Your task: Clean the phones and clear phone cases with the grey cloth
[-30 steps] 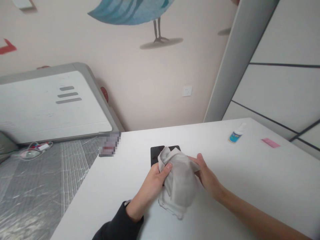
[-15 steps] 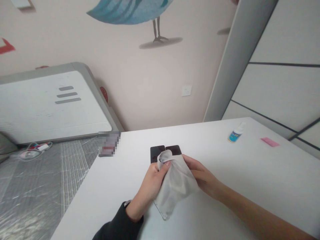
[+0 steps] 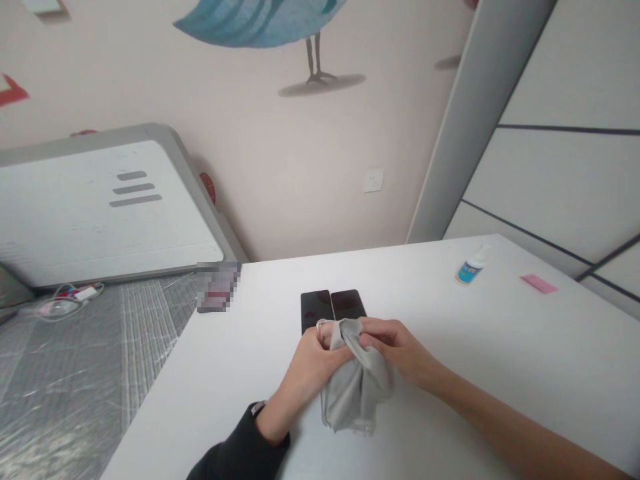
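Both hands are closed on a light grey cloth [image 3: 357,393] that hangs in folds above the white table [image 3: 240,373]. My left hand [image 3: 313,360] grips a thin, flat piece with a pale, clear-looking rim, its thumb pressed onto the cloth. Most of this piece is covered, so I cannot make out its kind. My right hand [image 3: 400,343] pinches the cloth's upper right part between thumb and fingers. Just beyond the hands lie two black, glossy, phone-like slabs side by side, the left slab [image 3: 316,307] and the right slab [image 3: 349,303]; their near ends are partly hidden.
Toward the back right of the table stands a small white pump bottle [image 3: 470,269] with a blue label. A pink flat packet [image 3: 539,283] lies to its right. At the table's left edge is a blurred-out object [image 3: 219,287]. A wall with a socket [image 3: 373,181] rises behind.
The cloth has been bunched and turned, and now hangs lower and narrower. My right hand has shifted from the cloth's side to pinch its top, close to my left hand. More of the black slabs shows.
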Demonstrator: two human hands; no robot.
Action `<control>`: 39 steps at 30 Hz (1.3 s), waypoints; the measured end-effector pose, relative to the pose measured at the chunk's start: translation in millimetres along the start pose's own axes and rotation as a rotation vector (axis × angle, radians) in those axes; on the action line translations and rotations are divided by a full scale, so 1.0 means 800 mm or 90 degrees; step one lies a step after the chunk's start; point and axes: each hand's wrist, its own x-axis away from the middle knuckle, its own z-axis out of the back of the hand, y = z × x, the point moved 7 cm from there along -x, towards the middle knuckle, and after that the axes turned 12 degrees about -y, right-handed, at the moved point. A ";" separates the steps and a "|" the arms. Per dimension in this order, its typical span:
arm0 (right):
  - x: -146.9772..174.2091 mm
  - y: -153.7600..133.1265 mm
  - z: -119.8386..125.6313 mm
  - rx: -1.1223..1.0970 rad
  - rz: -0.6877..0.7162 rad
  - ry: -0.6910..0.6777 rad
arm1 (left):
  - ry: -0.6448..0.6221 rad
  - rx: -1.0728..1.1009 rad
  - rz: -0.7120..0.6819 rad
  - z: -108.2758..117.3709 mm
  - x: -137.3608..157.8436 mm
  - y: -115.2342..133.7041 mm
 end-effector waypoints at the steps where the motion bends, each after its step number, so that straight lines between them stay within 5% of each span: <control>1: -0.001 -0.001 -0.003 0.026 0.003 -0.018 | 0.022 -0.030 0.003 0.002 0.001 0.000; 10: -0.002 -0.003 -0.014 0.023 0.027 -0.073 | 0.127 -0.077 -0.068 0.017 0.009 0.013; 21: -0.001 0.021 0.016 -0.065 -0.081 0.131 | 0.030 0.073 -0.037 0.013 -0.003 -0.013; 32: 0.016 -0.002 0.063 -0.084 -0.011 0.360 | -0.064 -0.041 -0.009 0.006 -0.004 -0.005; 39: 0.006 -0.002 0.048 -0.066 -0.010 0.227 | -0.005 -0.090 -0.040 0.013 -0.001 0.003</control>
